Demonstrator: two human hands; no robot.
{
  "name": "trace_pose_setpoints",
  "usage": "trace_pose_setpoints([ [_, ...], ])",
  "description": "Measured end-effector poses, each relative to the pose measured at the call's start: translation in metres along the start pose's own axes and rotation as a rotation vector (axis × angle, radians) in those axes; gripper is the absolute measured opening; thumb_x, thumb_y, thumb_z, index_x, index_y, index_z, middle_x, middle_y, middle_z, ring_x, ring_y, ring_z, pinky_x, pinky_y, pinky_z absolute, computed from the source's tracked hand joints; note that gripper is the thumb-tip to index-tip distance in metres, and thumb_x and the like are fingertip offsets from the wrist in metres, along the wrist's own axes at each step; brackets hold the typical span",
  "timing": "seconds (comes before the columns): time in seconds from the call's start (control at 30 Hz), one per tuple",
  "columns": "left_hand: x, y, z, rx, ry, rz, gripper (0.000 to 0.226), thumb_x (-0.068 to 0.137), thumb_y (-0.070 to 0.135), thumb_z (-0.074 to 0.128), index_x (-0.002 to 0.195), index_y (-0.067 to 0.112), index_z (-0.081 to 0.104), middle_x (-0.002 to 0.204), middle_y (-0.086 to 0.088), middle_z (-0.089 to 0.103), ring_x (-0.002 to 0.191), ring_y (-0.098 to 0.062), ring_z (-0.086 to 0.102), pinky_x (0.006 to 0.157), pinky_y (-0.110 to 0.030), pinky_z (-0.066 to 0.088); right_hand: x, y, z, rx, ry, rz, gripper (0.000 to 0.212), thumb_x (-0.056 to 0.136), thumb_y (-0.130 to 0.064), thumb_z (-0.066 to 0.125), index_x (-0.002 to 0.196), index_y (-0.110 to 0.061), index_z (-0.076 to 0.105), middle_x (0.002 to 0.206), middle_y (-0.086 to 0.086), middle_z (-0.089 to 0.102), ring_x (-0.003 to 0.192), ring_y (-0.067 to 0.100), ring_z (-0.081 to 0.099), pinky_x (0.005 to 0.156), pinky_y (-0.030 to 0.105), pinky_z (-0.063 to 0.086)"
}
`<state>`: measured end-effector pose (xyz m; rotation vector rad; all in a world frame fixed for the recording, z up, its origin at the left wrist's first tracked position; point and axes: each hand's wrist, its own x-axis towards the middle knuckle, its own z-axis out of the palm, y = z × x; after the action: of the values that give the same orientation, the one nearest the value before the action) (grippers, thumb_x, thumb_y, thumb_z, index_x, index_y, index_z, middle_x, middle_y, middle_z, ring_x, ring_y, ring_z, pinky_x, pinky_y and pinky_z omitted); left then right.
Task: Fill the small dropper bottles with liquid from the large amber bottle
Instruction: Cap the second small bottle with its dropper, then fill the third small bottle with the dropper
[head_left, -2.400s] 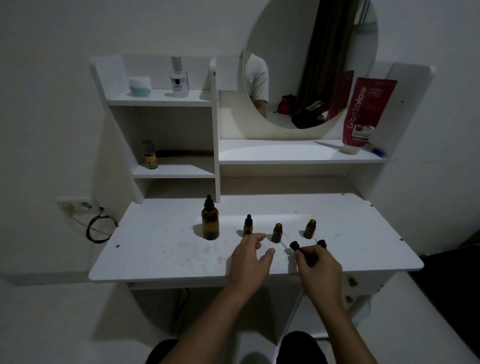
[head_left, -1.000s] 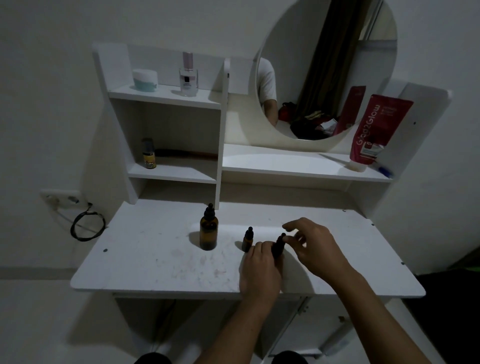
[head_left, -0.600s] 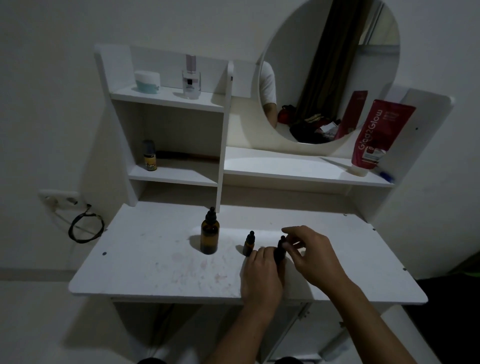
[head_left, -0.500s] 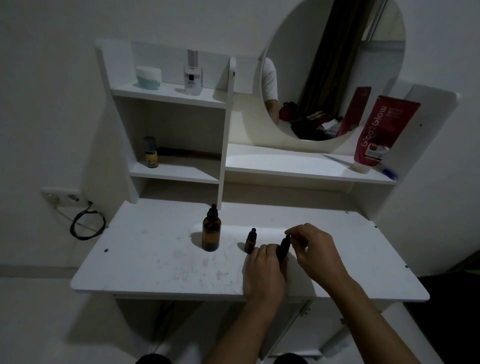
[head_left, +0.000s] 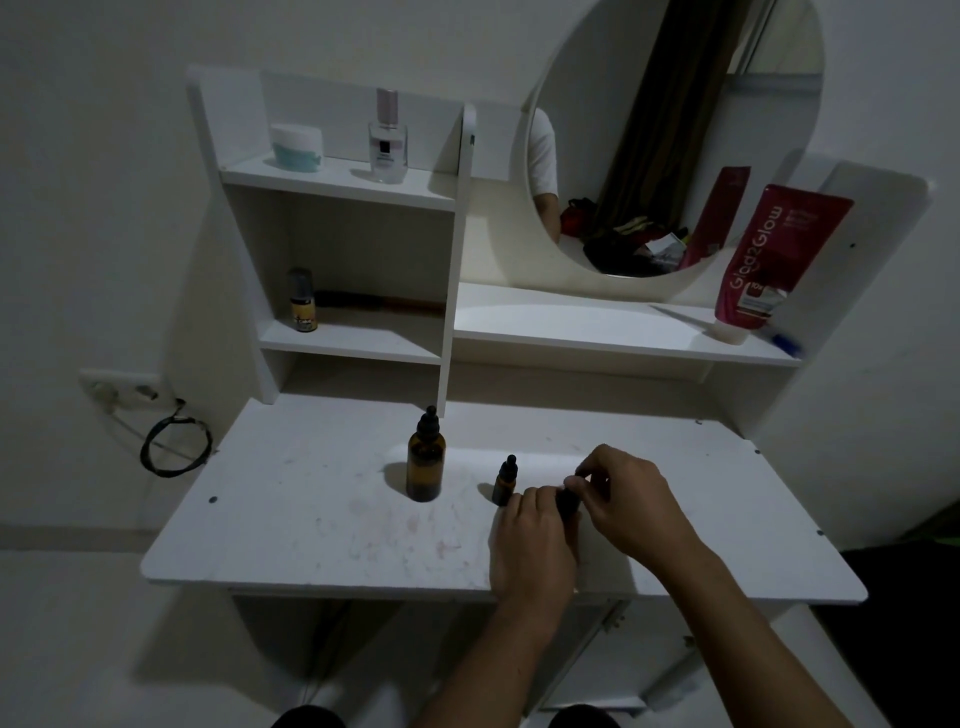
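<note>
Dim room, white walls; white dressing table with shelves, round mirror above; red tube on right shelf; large amber bottle upright mid-table, capped dropper bottle just right; left hand wraps second small bottle, right hand pinches its top; third bottle hidden

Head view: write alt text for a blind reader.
Two hands, left and right, grip a small dark bottle on a white vanity. A capped small bottle and a large amber bottle stand left of them.
</note>
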<state>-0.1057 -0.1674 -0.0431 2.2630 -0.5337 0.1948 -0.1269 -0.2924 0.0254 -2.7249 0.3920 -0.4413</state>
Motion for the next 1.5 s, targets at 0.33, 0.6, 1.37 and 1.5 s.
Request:
trace_pose_setpoints([
  [0.33, 0.003, -0.002, 0.002, 0.009, -0.001, -0.01, 0.037, 0.102, 0.038, 0.059, 0.136, 0.024, 0.056, 0.138, 0.004, 0.061, 0.129, -0.015, 0.055, 0.111, -0.026, 0.039, 0.002, -0.002, -0.001, -0.007, -0.052, -0.046, 0.014, 0.098, -0.011, 0.067, 0.109, -0.017, 0.074, 0.104, -0.003, 0.073, 0.088, 0.014, 0.067, 0.082, 0.027, 0.054],
  [0.6, 0.001, -0.001, -0.003, -0.015, -0.036, 0.003, 0.036, 0.103, 0.038, 0.057, 0.137, 0.026, 0.057, 0.138, 0.005, 0.061, 0.13, -0.013, 0.053, 0.113, -0.026, 0.04, -0.013, -0.005, 0.014, -0.068, 0.03, -0.028, 0.017, 0.102, -0.022, 0.061, 0.118, -0.019, 0.067, 0.11, -0.002, 0.067, 0.097, 0.017, 0.064, 0.087, 0.035, 0.054],
  [1.37, 0.021, -0.119, -0.115, -0.349, 0.06, -0.342, 0.084, 0.084, 0.028, 0.083, 0.153, 0.027, 0.033, 0.157, -0.001, 0.041, 0.139, -0.022, 0.047, 0.108, -0.036, 0.047, 0.018, -0.152, 0.033, 0.448, -0.071, -0.113, 0.075, 0.094, -0.036, 0.073, 0.157, -0.025, 0.034, 0.157, -0.006, 0.045, 0.141, 0.014, 0.047, 0.113, 0.035, 0.047],
  [1.5, 0.026, -0.122, -0.117, -0.312, -0.012, -0.23, 0.069, 0.093, 0.036, 0.073, 0.152, 0.032, 0.037, 0.152, 0.006, 0.048, 0.135, -0.017, 0.052, 0.107, -0.037, 0.049, 0.02, -0.157, 0.045, 0.47, -0.049, -0.085, 0.055, 0.096, -0.032, 0.071, 0.146, -0.022, 0.051, 0.142, -0.004, 0.06, 0.131, 0.012, 0.057, 0.109, 0.038, 0.052],
])
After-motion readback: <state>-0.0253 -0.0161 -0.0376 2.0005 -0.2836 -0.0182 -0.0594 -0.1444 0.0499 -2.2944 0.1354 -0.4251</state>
